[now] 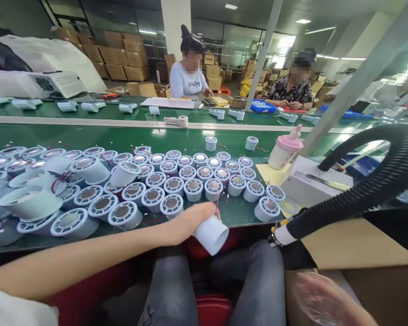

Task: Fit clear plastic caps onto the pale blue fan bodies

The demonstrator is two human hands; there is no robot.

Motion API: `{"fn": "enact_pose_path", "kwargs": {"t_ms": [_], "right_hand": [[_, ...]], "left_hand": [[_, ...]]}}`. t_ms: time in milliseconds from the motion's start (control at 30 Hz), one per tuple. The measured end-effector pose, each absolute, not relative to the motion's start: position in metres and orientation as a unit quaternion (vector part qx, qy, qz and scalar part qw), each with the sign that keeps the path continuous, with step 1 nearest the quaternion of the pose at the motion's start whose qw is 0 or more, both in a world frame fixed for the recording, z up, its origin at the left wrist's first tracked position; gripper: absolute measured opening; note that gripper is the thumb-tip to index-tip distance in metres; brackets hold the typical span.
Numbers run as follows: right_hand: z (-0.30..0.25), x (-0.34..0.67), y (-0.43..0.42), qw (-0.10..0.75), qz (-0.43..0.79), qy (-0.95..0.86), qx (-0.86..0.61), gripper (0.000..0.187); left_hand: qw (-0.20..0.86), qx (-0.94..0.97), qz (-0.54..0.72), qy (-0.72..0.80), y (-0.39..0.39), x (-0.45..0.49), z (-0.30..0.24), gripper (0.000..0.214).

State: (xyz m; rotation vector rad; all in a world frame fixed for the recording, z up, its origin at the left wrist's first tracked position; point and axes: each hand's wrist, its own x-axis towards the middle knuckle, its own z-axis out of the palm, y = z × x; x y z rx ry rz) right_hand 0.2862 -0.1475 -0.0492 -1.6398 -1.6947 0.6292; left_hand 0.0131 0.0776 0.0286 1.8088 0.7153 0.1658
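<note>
My left hand (193,222) is closed around a light blue plastic cylinder (212,236), its hollow open end tilted down and toward me above my lap. Thin red wires show by my fingers. At the lower right, my right hand (329,296) is over an open cardboard box (384,290). It is smeared by motion, and something clear and shiny shows at its fingers; I cannot make out what it is. Many similar light blue cylinders (153,194) with silvery round centres stand crowded on the green table, several with red wires.
A black corrugated hose (360,190) arches in from the right, its white nozzle beside my knee. Behind it stand a white box (318,174) and a pink-lidded cup (285,147). A green conveyor (105,133) runs across. Two people sit on the far side.
</note>
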Motion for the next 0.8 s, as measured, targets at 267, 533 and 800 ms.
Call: {"fn": "enact_pose_path", "kwargs": {"t_ms": [267,533,800], "right_hand": [[-0.032,0.201,-0.107,0.240,0.004,-0.748,-0.618,0.039],[-0.019,0.202,-0.108,0.354,0.332,-0.605,-0.631,0.017],[-0.019,0.210,-0.106,0.487,0.422,-0.442,-0.624,0.034]], "left_hand": [[0.578,0.793,-0.047,0.187,0.027,0.028,0.002,0.028],[0.498,0.829,0.119,0.225,0.021,0.018,-0.019,0.059],[0.590,0.783,0.113,0.164,0.015,0.022,-0.040,0.073]]}}
